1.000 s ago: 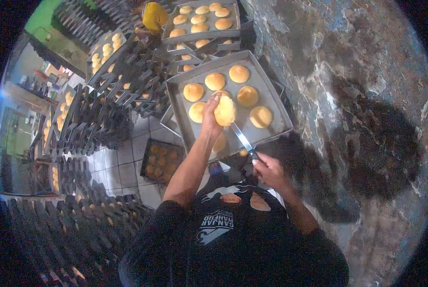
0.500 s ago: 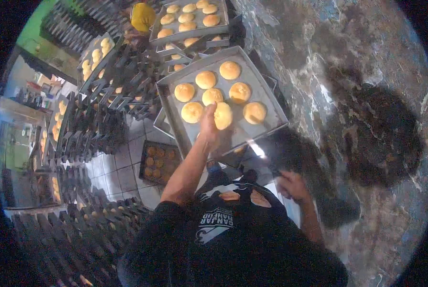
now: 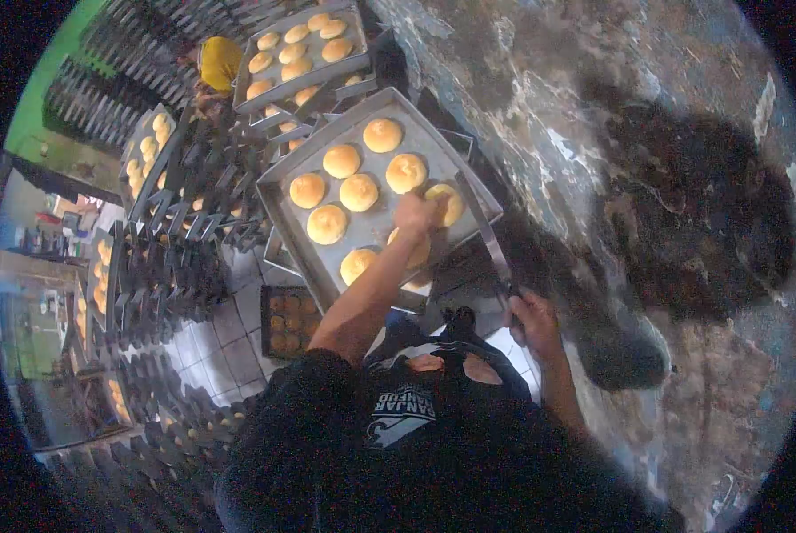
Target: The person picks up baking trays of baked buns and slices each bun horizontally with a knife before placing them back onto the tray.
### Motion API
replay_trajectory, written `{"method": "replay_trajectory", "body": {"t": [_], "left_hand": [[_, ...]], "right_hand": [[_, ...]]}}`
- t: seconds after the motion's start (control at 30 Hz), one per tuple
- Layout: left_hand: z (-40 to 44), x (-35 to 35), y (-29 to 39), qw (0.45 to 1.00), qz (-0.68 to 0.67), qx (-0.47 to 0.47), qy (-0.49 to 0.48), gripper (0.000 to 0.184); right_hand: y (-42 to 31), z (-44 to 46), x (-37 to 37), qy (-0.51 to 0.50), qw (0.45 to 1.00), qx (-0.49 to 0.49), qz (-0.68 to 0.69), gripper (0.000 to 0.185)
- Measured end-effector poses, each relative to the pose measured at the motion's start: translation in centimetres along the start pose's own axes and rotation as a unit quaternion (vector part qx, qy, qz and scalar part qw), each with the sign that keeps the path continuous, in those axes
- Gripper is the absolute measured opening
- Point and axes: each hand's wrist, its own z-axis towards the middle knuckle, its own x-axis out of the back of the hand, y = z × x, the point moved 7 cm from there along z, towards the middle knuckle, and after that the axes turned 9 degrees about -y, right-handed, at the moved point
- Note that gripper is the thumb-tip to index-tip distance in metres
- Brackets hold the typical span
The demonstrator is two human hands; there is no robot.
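Observation:
A metal baking tray of round golden buns lies before me, on top of other trays. My left hand reaches over it, its fingers closed against a bun near the right side. Under my left wrist, another bun is partly covered. A bun sits in the middle of the tray, with several more around it. Just outside the tray's right corner, my right hand grips the dark handle of a knife. Its long flat blade points up along the tray's right edge.
Another tray of buns tops a stack beyond mine. Tall stacks of trays line the left. A darker tray of buns rests on the tiled floor. A person in yellow is at upper left; a stained wall-like surface fills the right.
The bun my left hand held up is out of its fingers, and that hand has shifted right to another bun. The knife in my right hand has swung upright beside the tray. The view has shifted.

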Motion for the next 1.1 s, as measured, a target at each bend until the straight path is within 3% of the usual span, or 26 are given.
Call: {"method": "replay_trajectory", "body": {"t": [0.03,0.17,0.23,0.27,0.3,0.33,0.37,0.43,0.47,0.53,0.7,1.1], "left_hand": [[-0.6,0.1,1.2,0.997,0.072,0.001,0.002,0.060],[-0.8,-2.6,1.6,0.994,0.073,-0.075,-0.031,0.073],[-2.7,-2.1,2.7,0.990,-0.110,-0.050,-0.072,0.073],[-3.2,-1.6,3.1,0.990,-0.110,-0.051,-0.068,0.073],[-3.6,-1.1,3.2,0.940,-0.326,-0.055,-0.090,0.068],[-3.9,-0.5,3.2,0.842,-0.525,-0.057,-0.107,0.062],[-3.8,0.4,2.6,0.790,-0.585,-0.095,-0.155,0.055],[-2.7,1.4,-0.4,0.674,-0.724,-0.053,-0.139,0.059],[-2.8,2.5,-0.8,0.674,-0.725,-0.059,-0.128,0.059],[-3.2,4.4,-2.1,0.619,-0.780,-0.062,-0.068,0.058],[-3.3,7.6,-3.9,0.587,-0.804,-0.097,-0.004,0.047],[-3.8,9.8,-2.9,0.554,-0.821,-0.126,-0.058,0.040]], "right_hand": [[-0.4,-0.1,-0.1,-0.006,1.000,0.009,-0.004,0.019],[-1.4,0.9,-0.6,0.016,0.997,0.033,-0.063,0.018],[-2.3,1.4,-1.8,0.014,0.998,0.044,-0.029,0.019],[-3.0,1.7,-2.4,0.013,0.998,0.057,0.004,0.019],[-3.7,2.1,-2.8,0.009,0.998,0.060,0.002,0.019],[-4.6,2.6,-3.3,-0.001,0.996,0.081,-0.025,0.020],[-5.6,3.1,-4.0,-0.013,0.993,0.102,-0.053,0.022],[-5.9,4.4,-5.8,-0.032,0.995,0.087,-0.029,0.026],[-6.1,5.1,-6.5,-0.042,0.991,0.117,-0.056,0.030],[-5.9,6.0,-7.9,-0.065,0.983,0.146,-0.087,0.034],[-6.9,5.3,-11.9,-0.062,0.953,0.177,-0.240,0.046],[-5.7,4.6,-12.7,-0.048,0.929,0.213,-0.298,0.043]]}}
